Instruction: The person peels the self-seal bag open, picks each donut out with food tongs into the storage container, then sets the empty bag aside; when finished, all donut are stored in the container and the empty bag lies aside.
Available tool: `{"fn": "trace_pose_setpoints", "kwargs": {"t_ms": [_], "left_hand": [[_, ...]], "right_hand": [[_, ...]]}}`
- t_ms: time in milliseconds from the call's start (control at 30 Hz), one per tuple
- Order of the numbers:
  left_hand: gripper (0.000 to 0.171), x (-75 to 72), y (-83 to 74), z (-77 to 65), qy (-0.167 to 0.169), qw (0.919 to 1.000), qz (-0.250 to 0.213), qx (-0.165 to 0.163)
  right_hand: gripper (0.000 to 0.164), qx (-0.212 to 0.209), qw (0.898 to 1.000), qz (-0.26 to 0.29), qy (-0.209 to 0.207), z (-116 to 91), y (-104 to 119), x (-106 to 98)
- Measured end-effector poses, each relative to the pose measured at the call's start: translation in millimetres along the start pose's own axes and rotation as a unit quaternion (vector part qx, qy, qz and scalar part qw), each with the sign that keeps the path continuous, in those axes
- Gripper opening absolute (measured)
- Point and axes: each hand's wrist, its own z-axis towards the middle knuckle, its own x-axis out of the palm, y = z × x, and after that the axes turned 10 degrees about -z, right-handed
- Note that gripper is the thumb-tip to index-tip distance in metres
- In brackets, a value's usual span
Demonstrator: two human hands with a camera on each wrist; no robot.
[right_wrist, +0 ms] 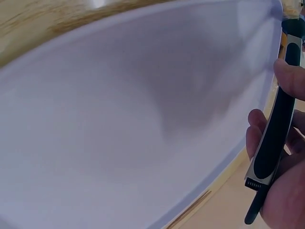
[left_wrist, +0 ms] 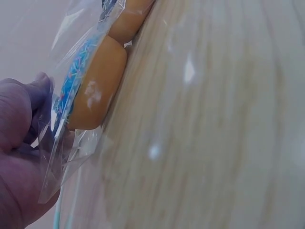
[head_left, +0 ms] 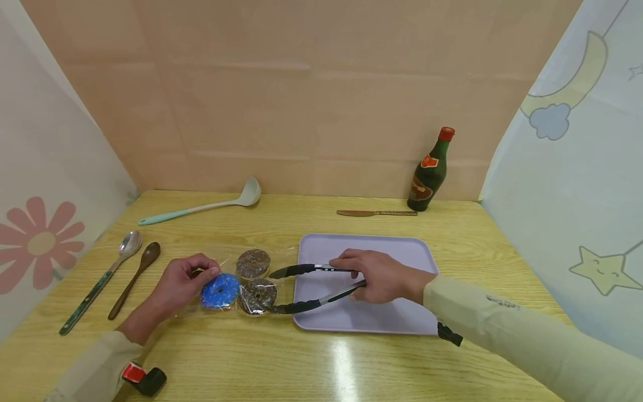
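Observation:
A clear plastic bag (left_wrist: pixel 50 179) lies on the table with three doughnuts in it: a blue sprinkled doughnut (head_left: pixel 220 291) and two dark brown ones, one doughnut (head_left: pixel 253 263) behind the other doughnut (head_left: pixel 258 297). My left hand (head_left: pixel 182 283) pinches the bag's left end beside the blue doughnut, between thumb and fingers. In my right hand (head_left: pixel 384 276) are black-and-silver tongs (head_left: pixel 303 305), gripped above the lilac tray (head_left: pixel 326 321). The tongs' arms are spread, and their black tips reach the right side of the bag near the brown doughnuts.
Left of the bag lie a wooden spoon (head_left: pixel 133 282) and a metal spoon (head_left: pixel 97 287) with a green handle. A ladle (head_left: pixel 216 205) lies at the back left. Behind the tray are a knife (head_left: pixel 374 213) and an upright green bottle (head_left: pixel 428 176). Walls enclose the back and sides.

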Motion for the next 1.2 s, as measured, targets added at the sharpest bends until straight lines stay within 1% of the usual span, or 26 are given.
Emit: {"fn": "trace_pose_setpoints", "kwargs": {"t_ms": [200,367,633,900,1067,1200], "left_hand": [[0.010,-0.3,-2.4,0.1,0.004,1.0000,0.000,0.008],[0.010,-1.2,-2.4,0.9,0.007,0.9999,-0.004,0.014],[0.010,-1.8,-1.5,1.5,0.009,0.9999,0.001,0.013],[0.009,-1.4,-2.0,-0.5,0.005,0.9998,0.014,-0.016],[0.008,-3.4,-1.1,-1.5,0.005,0.9998,0.013,-0.014],[0.008,-5.7,0.3,-1.9,0.004,0.9998,0.010,-0.014]], "right_hand": [[0.064,-0.009,1.000,0.010,0.011,4,-2,1],[0.063,-0.009,1.000,0.007,0.023,5,-1,-1],[0.059,-0.006,1.000,0.019,0.020,3,0,2],[0.059,-0.015,0.999,0.032,-0.007,-9,-1,9],[0.058,0.001,0.999,0.035,-0.028,-20,-6,9],[0.058,0.010,0.997,0.050,-0.051,-31,-12,7]]}}
